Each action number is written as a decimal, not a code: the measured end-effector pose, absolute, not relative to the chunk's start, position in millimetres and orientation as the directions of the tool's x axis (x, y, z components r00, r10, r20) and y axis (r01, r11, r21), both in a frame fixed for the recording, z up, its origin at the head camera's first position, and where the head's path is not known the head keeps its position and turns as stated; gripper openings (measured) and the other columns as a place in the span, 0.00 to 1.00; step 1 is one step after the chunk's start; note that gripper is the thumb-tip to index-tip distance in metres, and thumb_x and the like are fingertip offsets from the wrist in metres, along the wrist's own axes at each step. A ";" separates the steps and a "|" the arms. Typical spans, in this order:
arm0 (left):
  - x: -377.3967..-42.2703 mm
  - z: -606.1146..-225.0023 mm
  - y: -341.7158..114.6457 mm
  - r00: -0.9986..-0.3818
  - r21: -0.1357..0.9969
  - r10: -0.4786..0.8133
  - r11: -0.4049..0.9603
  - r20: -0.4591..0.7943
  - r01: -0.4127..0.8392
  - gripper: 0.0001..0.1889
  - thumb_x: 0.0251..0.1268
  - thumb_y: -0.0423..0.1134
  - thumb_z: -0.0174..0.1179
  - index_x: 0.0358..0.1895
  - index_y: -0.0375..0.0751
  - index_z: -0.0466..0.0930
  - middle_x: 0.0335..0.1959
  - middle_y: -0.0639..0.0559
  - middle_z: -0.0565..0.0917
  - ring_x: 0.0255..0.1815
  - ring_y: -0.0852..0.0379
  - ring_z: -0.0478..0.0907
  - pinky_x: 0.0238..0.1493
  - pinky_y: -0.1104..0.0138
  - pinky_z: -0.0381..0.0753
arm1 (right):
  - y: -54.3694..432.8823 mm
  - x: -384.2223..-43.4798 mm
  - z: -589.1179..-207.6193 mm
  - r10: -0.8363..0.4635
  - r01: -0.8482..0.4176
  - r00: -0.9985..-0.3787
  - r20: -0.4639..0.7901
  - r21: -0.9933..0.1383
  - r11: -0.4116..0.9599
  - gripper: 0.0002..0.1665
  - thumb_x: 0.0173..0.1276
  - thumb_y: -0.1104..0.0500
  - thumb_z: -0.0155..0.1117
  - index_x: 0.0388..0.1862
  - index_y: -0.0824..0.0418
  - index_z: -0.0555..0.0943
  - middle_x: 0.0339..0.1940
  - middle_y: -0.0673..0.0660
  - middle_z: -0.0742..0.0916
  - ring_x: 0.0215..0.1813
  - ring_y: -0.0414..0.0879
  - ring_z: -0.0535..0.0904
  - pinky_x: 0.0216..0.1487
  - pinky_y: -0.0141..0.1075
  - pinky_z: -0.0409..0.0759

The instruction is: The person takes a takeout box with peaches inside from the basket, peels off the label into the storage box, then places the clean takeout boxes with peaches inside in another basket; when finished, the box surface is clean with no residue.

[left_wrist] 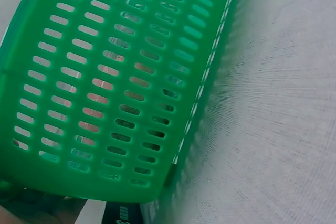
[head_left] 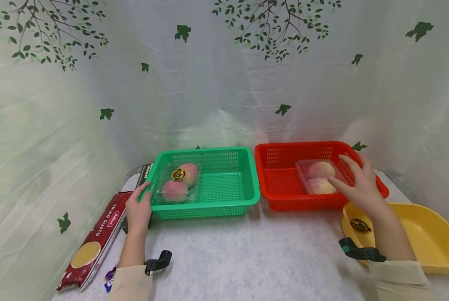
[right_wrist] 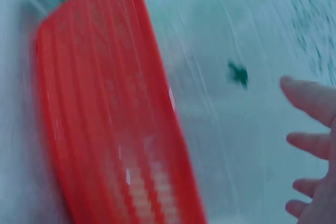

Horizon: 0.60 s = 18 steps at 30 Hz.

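Note:
My left hand (head_left: pixel 137 209) grips the left rim of a green plastic basket (head_left: pixel 224 209). Inside that basket lies a clear clamshell pack of two peaches (head_left: pixel 176 190) with a black and yellow label. The slotted wall of the green basket (left_wrist: pixel 105 77) fills much of the left wrist view. Over the right end of a red basket (head_left: pixel 280 179), my right hand (head_left: pixel 363 188) hovers with its fingers spread and nothing between them. A second clear pack of two peaches (head_left: pixel 320 179) sits in the red basket, just left of the right thumb. In the right wrist view, spread fingers (right_wrist: pixel 312 103) show beside the red basket (right_wrist: pixel 105 103).
A yellow tub (head_left: pixel 431 238) with a dark sticker stands at the right, partly behind the right forearm. A long dark-red packet (head_left: pixel 100 238) lies at the left, near a small purple wrapper (head_left: pixel 109 278). A leaf-printed curtain (head_left: pixel 216 83) encloses the table.

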<state>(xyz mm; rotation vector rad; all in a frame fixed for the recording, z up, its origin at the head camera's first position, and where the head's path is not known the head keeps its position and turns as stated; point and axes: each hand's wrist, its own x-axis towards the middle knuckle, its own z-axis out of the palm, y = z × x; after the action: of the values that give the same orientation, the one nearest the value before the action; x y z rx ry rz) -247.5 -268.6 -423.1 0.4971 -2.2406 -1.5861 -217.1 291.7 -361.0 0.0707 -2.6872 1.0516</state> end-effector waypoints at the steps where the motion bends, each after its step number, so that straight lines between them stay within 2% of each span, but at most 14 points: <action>1: -247.7 -424.1 -268.2 -0.875 0.947 -0.476 0.312 0.089 -0.073 0.22 0.79 0.45 0.46 0.72 0.55 0.71 0.78 0.49 0.65 0.81 0.46 0.55 0.78 0.42 0.54 | 283.7 -218.9 -356.7 0.017 -0.173 -0.962 0.271 -0.663 0.728 0.51 0.68 0.45 0.66 0.82 0.53 0.50 0.84 0.62 0.37 0.81 0.71 0.34 0.59 0.80 0.59; 4: -248.1 -425.8 -267.3 -0.869 0.949 -0.482 0.310 0.111 -0.051 0.21 0.78 0.44 0.47 0.70 0.54 0.73 0.77 0.48 0.67 0.81 0.46 0.56 0.77 0.42 0.55 | 257.7 -223.6 -345.5 -0.068 -0.282 -0.942 0.327 -0.670 0.687 0.48 0.68 0.47 0.67 0.81 0.51 0.56 0.85 0.58 0.42 0.82 0.66 0.40 0.62 0.77 0.61; 9: -248.0 -426.3 -266.4 -0.859 0.955 -0.491 0.297 0.142 -0.012 0.21 0.78 0.40 0.47 0.69 0.51 0.75 0.75 0.46 0.69 0.80 0.46 0.59 0.77 0.44 0.57 | 209.5 -234.9 -334.9 -0.178 -0.382 -0.921 0.346 -0.719 0.581 0.42 0.70 0.48 0.65 0.79 0.47 0.60 0.84 0.52 0.51 0.80 0.60 0.50 0.67 0.65 0.70; 11: -247.6 -426.5 -265.8 -0.854 0.958 -0.499 0.286 0.145 -0.005 0.21 0.78 0.39 0.47 0.68 0.50 0.76 0.75 0.45 0.69 0.79 0.46 0.59 0.77 0.44 0.58 | 190.0 -240.9 -335.0 -0.212 -0.389 -0.921 0.327 -0.763 0.516 0.40 0.71 0.47 0.64 0.78 0.46 0.60 0.83 0.51 0.54 0.80 0.58 0.54 0.70 0.59 0.70; 15: -246.5 -426.0 -264.8 -0.851 0.966 -0.508 0.259 0.131 -0.006 0.21 0.78 0.38 0.46 0.68 0.49 0.76 0.75 0.45 0.69 0.80 0.46 0.59 0.77 0.45 0.58 | 151.1 -252.1 -340.7 -0.281 -0.388 -0.912 0.299 -0.850 0.356 0.37 0.73 0.51 0.62 0.77 0.50 0.61 0.80 0.51 0.62 0.80 0.55 0.57 0.77 0.55 0.61; 18: -246.0 -426.2 -265.5 -0.849 0.967 -0.512 0.253 0.131 -0.003 0.21 0.77 0.37 0.47 0.68 0.49 0.75 0.75 0.46 0.70 0.80 0.47 0.59 0.78 0.45 0.57 | 122.8 -259.3 -345.1 -0.326 -0.370 -0.906 0.270 -0.879 0.301 0.35 0.74 0.53 0.61 0.77 0.51 0.61 0.79 0.53 0.65 0.80 0.56 0.60 0.76 0.54 0.65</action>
<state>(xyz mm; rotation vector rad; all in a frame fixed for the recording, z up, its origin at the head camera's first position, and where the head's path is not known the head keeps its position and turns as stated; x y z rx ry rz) -246.0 -265.5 -426.2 0.4692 -2.1090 -1.6271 -259.3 122.8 -345.1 0.6696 -2.5008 1.7070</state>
